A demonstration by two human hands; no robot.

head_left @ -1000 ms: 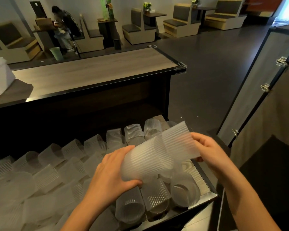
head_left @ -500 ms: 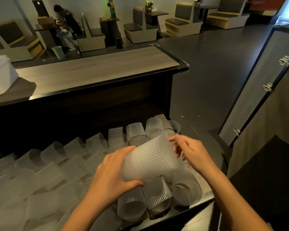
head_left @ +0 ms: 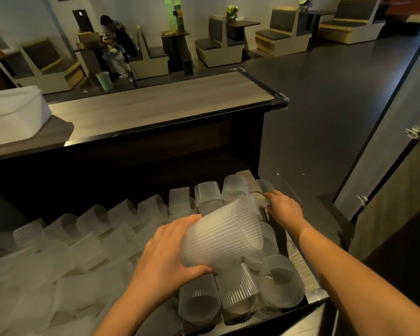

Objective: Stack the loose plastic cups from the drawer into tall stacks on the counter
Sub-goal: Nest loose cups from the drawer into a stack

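My left hand grips a short nested stack of ribbed frosted plastic cups, held on its side above the open drawer. Several loose cups lie jumbled across the drawer. My right hand reaches to the drawer's far right corner, fingers curled on a small clear cup lying there. The wooden counter runs across the view above the drawer with nothing standing on its middle part.
A white container sits on the counter's left end. An open cabinet door stands to the right of the drawer. Dark floor, booth seats and a seated person lie beyond the counter.
My right hand pushed a cup into the stack held by my left hand, let go, then moved away to the drawer's far right corner and took hold of another cup.
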